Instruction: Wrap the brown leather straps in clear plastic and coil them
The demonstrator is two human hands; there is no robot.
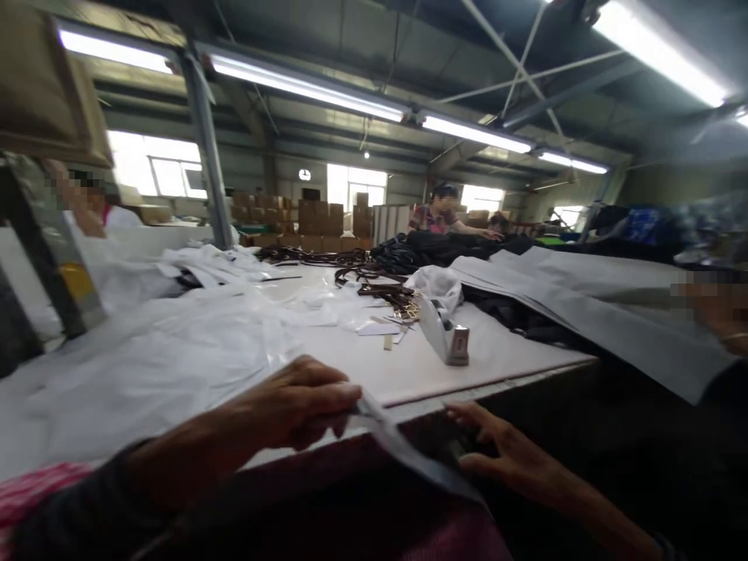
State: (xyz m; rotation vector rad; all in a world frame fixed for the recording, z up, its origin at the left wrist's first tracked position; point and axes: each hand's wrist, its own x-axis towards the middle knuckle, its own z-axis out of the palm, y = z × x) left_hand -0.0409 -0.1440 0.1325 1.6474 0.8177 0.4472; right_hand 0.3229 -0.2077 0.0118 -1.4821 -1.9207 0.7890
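My left hand (309,401) reaches in from the lower left, thumb and fingers pinched on one end of a thin, whitish sheet (403,448), which looks like plastic. The sheet slants down to the right in front of the table edge, and motion smears it. To its right is my right hand (502,448), thumb and fingers apart with nothing visible between them. A tape dispenser (453,343) stands on the white table (344,370) beyond both hands. Several small cards (379,329) lie just left of it.
White and clear plastic bags (175,351) spread over the table's left side. Dark straps (351,269) with gold metal ends lie farther back. Large grey-white sheets (584,292) overhang at right, near another person's hand (710,304). A post (204,148) rises at left; a co-worker (438,214) stands across.
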